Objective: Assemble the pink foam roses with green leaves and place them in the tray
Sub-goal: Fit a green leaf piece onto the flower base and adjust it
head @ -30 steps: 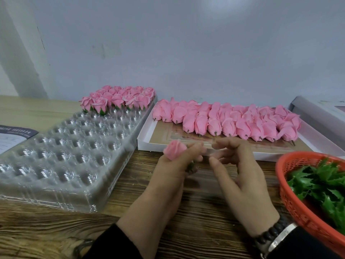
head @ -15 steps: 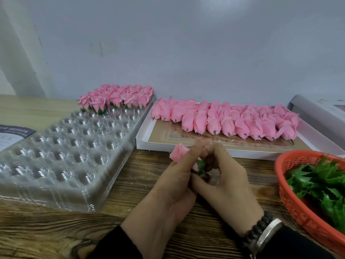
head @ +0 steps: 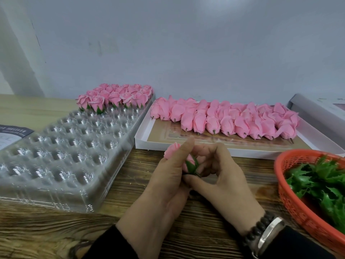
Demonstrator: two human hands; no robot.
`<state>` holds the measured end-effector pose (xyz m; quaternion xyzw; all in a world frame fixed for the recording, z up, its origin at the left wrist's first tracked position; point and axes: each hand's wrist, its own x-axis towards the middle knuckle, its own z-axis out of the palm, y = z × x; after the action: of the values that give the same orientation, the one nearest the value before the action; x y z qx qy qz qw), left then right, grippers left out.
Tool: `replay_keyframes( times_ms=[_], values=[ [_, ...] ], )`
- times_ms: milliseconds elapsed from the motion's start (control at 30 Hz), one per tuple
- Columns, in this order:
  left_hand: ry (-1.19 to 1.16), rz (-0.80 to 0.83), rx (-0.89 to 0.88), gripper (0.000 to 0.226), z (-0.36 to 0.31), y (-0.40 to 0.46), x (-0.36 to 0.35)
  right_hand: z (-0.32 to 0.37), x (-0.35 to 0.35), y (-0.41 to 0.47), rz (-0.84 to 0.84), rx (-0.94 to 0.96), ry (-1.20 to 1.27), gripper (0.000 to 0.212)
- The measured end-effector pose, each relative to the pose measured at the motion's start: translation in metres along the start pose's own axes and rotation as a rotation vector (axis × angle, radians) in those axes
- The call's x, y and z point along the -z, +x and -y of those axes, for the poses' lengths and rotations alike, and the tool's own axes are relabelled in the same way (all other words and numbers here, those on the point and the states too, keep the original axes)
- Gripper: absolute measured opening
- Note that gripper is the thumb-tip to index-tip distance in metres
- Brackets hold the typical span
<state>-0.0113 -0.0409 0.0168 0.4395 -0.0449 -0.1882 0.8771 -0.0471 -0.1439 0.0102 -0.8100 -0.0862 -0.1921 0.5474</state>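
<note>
We grip one rose w/ left hand, right hand pinches leaf; tray approx. three rows filled, most pockets left.

We note a glossy clear plastic tray, matt foam roses, a grained wooden counter, an orange plastic mesh basket and a shiny metal bracelet.

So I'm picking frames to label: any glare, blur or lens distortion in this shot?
Head view: bright glints speckle the clear tray, hiding cell detail; wide-angle bending curves the table edge and white box; the hands, left hand and right hand, and the rose they hold look slightly soft; lighting is even, shadows faint.
</note>
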Motion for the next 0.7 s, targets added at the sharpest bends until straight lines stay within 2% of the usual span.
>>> replay_keyframes(
  times_ms=[100, 200, 267, 333, 400, 500, 600, 700],
  values=[
    [0.043, -0.01, -0.014, 0.028, 0.0018, 0.0003, 0.0, 0.003, -0.0014, -0.0006, -0.018, 0.034, -0.106, 0.054],
    [0.043, 0.005, -0.019, 0.029, 0.0016, -0.0001, -0.0014, 0.0044, -0.003, -0.0025, -0.036, 0.026, -0.139, 0.034],
    [0.017, 0.026, 0.012, 0.025, 0.0004, 0.0001, -0.0024, 0.0048, -0.003, -0.0023, -0.035, -0.014, -0.051, 0.023],
    [0.012, 0.05, 0.052, 0.034, -0.0002, 0.0006, -0.0013, 0.0049, -0.0006, -0.0008, -0.003, -0.083, 0.136, 0.019],
    [0.032, 0.067, 0.055, 0.031, -0.0011, -0.0005, -0.0015, 0.0053, 0.0034, 0.0005, 0.055, -0.145, 0.272, 0.014],
    [0.042, 0.044, 0.027, 0.02, -0.0028, -0.0015, -0.0025, 0.007, 0.004, 0.0009, 0.087, -0.152, 0.315, 0.015],
    [0.01, 0.026, 0.019, 0.022, -0.0016, -0.0018, -0.0031, 0.0073, 0.0, -0.0003, 0.042, -0.152, 0.284, 0.029],
    [0.044, 0.046, 0.019, 0.016, 0.0002, -0.0025, -0.0031, 0.0068, 0.0003, 0.0001, 0.021, -0.136, 0.214, 0.024]
  ],
)
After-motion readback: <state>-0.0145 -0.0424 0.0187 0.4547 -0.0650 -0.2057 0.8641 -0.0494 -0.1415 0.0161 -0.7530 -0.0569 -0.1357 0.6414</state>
